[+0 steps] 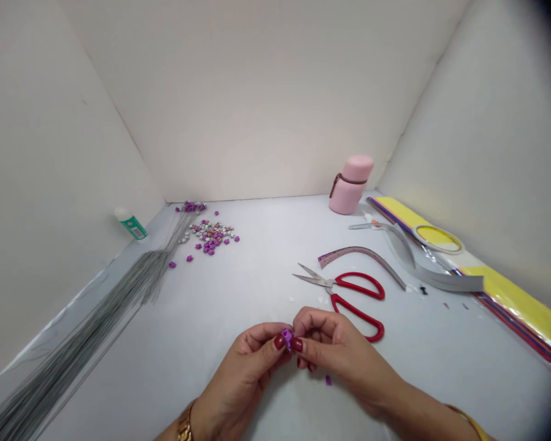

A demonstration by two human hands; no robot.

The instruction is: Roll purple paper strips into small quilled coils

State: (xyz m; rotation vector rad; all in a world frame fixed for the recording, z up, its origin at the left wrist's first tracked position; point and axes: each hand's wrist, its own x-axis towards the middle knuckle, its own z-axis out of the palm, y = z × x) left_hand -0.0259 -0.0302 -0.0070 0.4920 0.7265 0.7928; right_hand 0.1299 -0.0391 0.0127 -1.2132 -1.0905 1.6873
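Observation:
A small shiny purple folded paper star [288, 335] is pinched at chest-side of the white table, between both hands. My left hand [257, 358] grips its left side between thumb and forefinger. From the right, the thumb and fingertips of my right hand [328, 343] press on the same star, and its fingers partly hide it. Just below my right hand lies a tiny purple paper scrap [328, 380]. Red-handled scissors [333, 283] rest with blades parted beyond my right hand. Behind them curves a bundle of paper strips [365, 252], purple at one end.
At the left, a long bundle of grey wires [96, 312] leads toward a pile of purple and silver stars [211, 236]. A green-and-white tube [132, 225] leans by the left wall. A pink bottle [350, 187], silver strips [450, 280], and a tape roll [436, 239] on packed coloured sheets [514, 294] stand right.

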